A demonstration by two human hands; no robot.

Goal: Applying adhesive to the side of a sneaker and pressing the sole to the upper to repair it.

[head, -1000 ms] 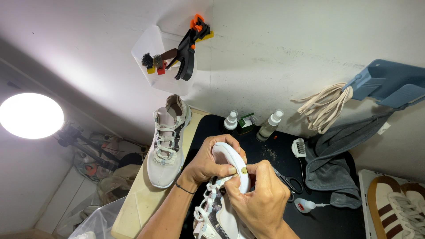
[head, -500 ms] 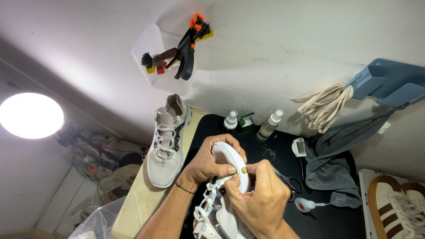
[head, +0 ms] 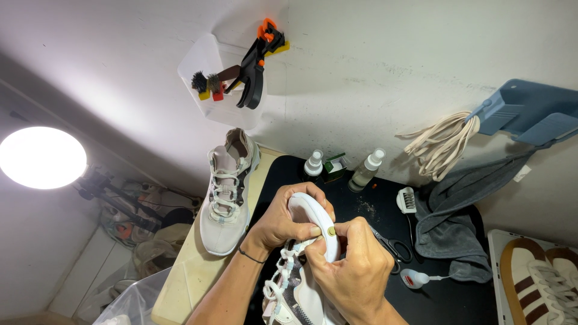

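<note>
Both forearms bare, no sleeves. Left hand (head: 283, 219): thin dark band at wrist. Right hand (head: 352, 271): no rings visible, nails short.

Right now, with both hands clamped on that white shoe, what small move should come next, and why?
Probably press the heel tab down with the right hand. Its fingers pinch the white shoe at the small gold stud, while the left hand braces the heel from behind.
</note>
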